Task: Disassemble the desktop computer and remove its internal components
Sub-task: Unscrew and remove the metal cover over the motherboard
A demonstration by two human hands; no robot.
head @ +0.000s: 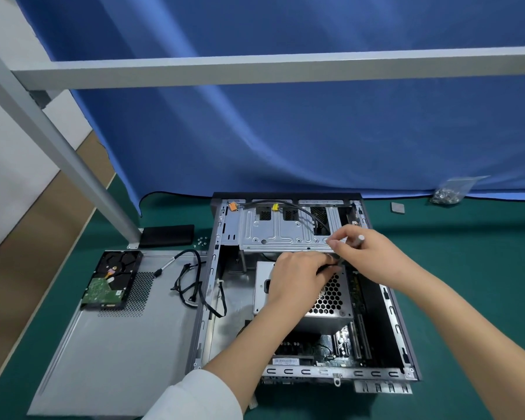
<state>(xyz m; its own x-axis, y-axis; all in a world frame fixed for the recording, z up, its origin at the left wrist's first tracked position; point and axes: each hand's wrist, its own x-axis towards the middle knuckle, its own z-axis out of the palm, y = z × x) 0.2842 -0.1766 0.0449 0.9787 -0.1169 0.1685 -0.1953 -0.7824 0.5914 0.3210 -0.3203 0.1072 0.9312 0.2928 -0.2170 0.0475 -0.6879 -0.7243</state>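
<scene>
A green-matted counter [467, 268] carries an open grey metal desktop computer case [388, 301] lying on its side at the centre. Left of it lies the detached flat grey steel side panel [112, 353], and on that panel rest a bare hard drive with a green circuit board [111, 281] and a loose bundle of black cables [188, 280]. Inside the case sits a silver power supply box with a honeycomb grille [331, 298]. Over it, the left hand [297, 280] pinches a black cable. The right hand [364, 253] grips a slim silver-handled screwdriver [356, 239], close beside the left. A clear bag of screws [450, 192] lies far right.
</scene>
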